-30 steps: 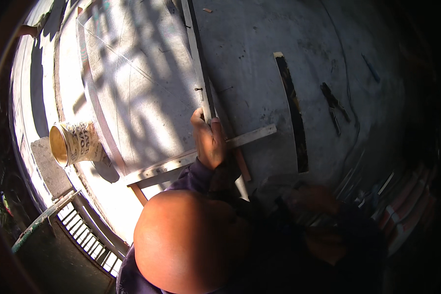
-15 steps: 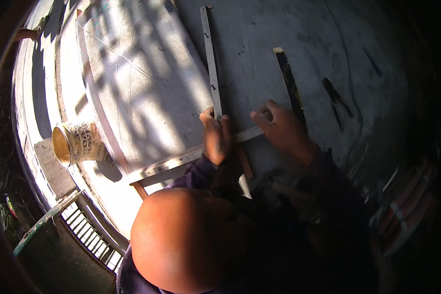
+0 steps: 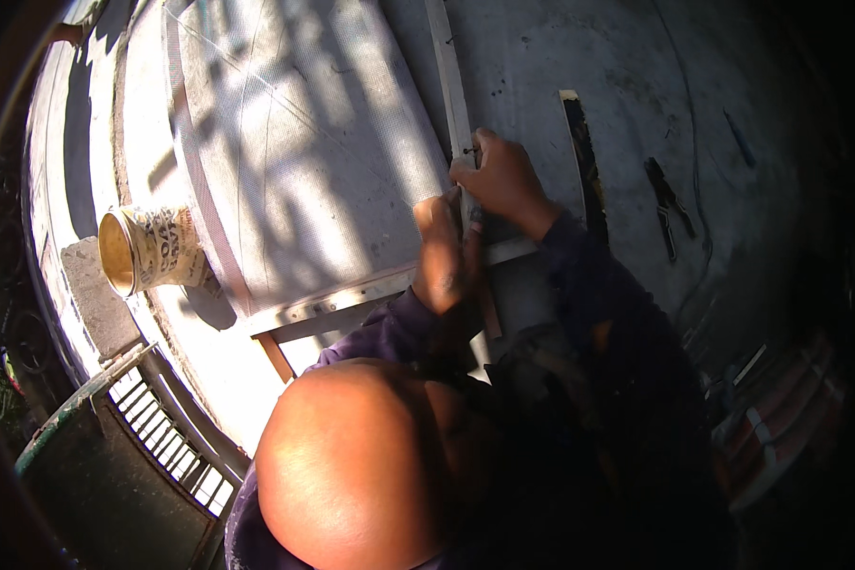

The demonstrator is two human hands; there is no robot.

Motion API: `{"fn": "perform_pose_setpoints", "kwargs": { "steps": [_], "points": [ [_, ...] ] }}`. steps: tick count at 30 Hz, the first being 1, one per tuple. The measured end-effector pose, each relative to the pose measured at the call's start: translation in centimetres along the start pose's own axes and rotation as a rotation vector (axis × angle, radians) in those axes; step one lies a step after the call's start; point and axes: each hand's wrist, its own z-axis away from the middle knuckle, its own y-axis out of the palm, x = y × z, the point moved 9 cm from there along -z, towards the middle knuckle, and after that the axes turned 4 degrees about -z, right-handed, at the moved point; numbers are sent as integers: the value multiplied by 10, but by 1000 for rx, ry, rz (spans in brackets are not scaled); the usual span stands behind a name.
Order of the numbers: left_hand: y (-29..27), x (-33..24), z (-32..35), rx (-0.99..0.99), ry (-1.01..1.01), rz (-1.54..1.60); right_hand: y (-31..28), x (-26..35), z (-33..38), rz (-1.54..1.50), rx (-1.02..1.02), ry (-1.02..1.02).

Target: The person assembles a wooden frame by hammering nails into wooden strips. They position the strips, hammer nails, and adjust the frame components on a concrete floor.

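Note:
A long pale wooden strip (image 3: 453,90) with nails sticking out of its side lies along the right edge of a whitish mesh sheet (image 3: 304,142). My left hand (image 3: 439,256) is closed round the strip near its lower end. Just above it, my right hand (image 3: 508,180) has its thumb and fingers pinched at the strip, beside a dark nail (image 3: 469,151). Whether the fingertips grip the strip or the nail cannot be made out. Below, a pale wooden rail (image 3: 351,293) with a row of dots crosses the bottom of the mesh and passes behind my left wrist.
A printed bucket (image 3: 166,249) stands at the left beside a concrete block (image 3: 100,299). On the grey floor to the right lie a dark flat strip (image 3: 587,161), pliers (image 3: 670,204), a thin blue tool (image 3: 739,138) and a cord (image 3: 691,123). A slatted grate (image 3: 171,442) is at lower left.
My right hand has moved up and left, from above the rail onto the strip beside my left hand. My left hand stays on the strip. The whole view has shifted slightly.

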Motion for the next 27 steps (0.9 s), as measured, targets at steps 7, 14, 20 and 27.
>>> {"fn": "perform_pose_setpoints", "kwargs": {
  "steps": [7, 14, 20, 27],
  "points": [
    [-19, 32, -7, 139, -242, 344, 7, 30, 5, 59, 73, -91],
    [-11, 43, 5, 101, -290, 334, 22, 27, 20, 187, 82, -69],
    [-12, 46, 5, 77, -302, 337, 34, 25, 18, 191, 143, -84],
    [-11, 46, 7, -1, -321, 373, 37, 19, 18, 218, 138, 2]
  ]
}}
